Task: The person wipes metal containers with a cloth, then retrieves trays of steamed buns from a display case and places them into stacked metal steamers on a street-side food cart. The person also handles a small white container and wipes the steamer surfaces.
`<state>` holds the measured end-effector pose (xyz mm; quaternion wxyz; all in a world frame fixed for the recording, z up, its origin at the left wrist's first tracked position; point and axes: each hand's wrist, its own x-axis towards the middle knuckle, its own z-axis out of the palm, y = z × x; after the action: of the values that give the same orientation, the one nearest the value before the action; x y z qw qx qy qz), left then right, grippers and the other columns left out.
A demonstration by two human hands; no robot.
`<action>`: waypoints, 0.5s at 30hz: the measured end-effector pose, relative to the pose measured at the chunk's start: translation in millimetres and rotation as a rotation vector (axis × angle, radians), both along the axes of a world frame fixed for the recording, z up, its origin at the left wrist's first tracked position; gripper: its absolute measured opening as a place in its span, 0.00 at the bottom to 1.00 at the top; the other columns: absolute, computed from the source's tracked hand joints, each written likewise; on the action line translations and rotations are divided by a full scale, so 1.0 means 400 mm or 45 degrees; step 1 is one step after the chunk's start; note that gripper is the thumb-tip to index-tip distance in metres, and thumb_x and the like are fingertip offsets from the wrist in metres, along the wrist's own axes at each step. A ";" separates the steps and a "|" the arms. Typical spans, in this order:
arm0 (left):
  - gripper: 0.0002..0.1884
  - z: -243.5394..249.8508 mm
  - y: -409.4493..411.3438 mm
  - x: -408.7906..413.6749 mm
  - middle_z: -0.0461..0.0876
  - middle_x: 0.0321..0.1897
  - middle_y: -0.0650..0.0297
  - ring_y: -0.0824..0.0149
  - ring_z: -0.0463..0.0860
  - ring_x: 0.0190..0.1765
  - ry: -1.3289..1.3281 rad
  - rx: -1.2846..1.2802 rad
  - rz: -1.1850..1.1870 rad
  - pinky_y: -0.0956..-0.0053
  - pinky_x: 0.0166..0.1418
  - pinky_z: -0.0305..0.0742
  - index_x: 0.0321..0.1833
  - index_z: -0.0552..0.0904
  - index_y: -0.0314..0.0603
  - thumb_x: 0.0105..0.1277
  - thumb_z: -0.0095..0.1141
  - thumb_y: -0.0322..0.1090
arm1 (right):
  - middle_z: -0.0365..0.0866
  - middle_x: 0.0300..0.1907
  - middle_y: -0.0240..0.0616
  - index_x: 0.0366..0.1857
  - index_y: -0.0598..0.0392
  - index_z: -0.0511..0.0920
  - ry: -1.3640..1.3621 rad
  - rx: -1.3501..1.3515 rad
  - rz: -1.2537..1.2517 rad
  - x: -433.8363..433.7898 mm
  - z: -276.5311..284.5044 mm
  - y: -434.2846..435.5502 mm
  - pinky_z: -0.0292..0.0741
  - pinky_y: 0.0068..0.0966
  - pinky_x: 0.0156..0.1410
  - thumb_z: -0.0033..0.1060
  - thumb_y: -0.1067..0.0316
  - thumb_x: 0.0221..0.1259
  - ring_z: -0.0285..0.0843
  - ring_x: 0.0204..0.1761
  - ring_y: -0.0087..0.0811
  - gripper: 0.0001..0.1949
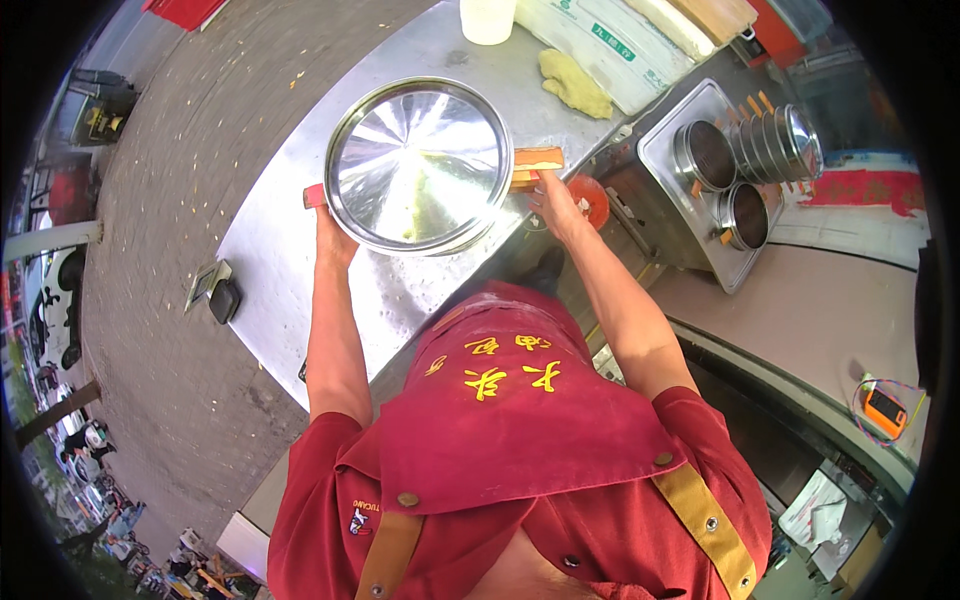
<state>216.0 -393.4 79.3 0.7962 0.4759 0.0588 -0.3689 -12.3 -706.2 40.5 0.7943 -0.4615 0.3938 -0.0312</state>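
Observation:
A large round steel steamer pot with a shiny metal lid is between my two hands over the steel worktable. On its left side, my left hand grips a reddish handle. At the right side my right hand is at the wooden handles, its fingers under the upper one. Most of the vessel below the lid is hidden, so I cannot tell whether it rests on the table. A yellow glove or cloth lies on the table further back.
A white container and a foam box stand at the back. Right, a metal tray holds stacked round steamers. A red round container is beside my right hand. A small device sits at the left edge.

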 end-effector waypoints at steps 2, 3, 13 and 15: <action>0.26 0.024 -0.009 -0.002 0.79 0.67 0.53 0.57 0.80 0.66 0.059 -0.013 0.003 0.64 0.72 0.76 0.71 0.73 0.34 0.82 0.44 0.49 | 0.61 0.77 0.49 0.76 0.54 0.64 0.003 -0.024 -0.011 0.000 -0.014 -0.005 0.50 0.52 0.80 0.54 0.31 0.65 0.56 0.78 0.50 0.44; 0.26 0.029 -0.012 -0.001 0.79 0.67 0.54 0.57 0.80 0.66 0.056 0.010 0.002 0.64 0.72 0.76 0.71 0.73 0.35 0.82 0.44 0.48 | 0.67 0.75 0.46 0.74 0.53 0.68 0.003 -0.038 -0.024 -0.003 -0.016 -0.009 0.54 0.50 0.79 0.55 0.30 0.64 0.61 0.75 0.47 0.42; 0.36 0.055 -0.024 -0.014 0.77 0.69 0.50 0.53 0.77 0.70 -0.103 -0.105 -0.114 0.58 0.76 0.71 0.73 0.70 0.31 0.79 0.43 0.59 | 0.83 0.50 0.27 0.55 0.46 0.83 -0.027 -0.133 0.042 0.005 -0.001 -0.019 0.66 0.28 0.55 0.56 0.37 0.65 0.72 0.51 0.24 0.26; 0.45 0.065 -0.048 -0.014 0.76 0.70 0.49 0.51 0.76 0.70 -0.082 -0.093 -0.137 0.56 0.77 0.69 0.74 0.69 0.30 0.75 0.42 0.70 | 0.81 0.45 0.24 0.51 0.46 0.84 -0.074 -0.093 -0.047 -0.002 0.014 -0.013 0.65 0.24 0.50 0.57 0.40 0.66 0.70 0.46 0.22 0.23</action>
<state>210.3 -412.5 105.3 0.7936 0.4607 -0.0060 -0.3974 -13.3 -711.6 46.1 0.7874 -0.4816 0.3777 -0.0736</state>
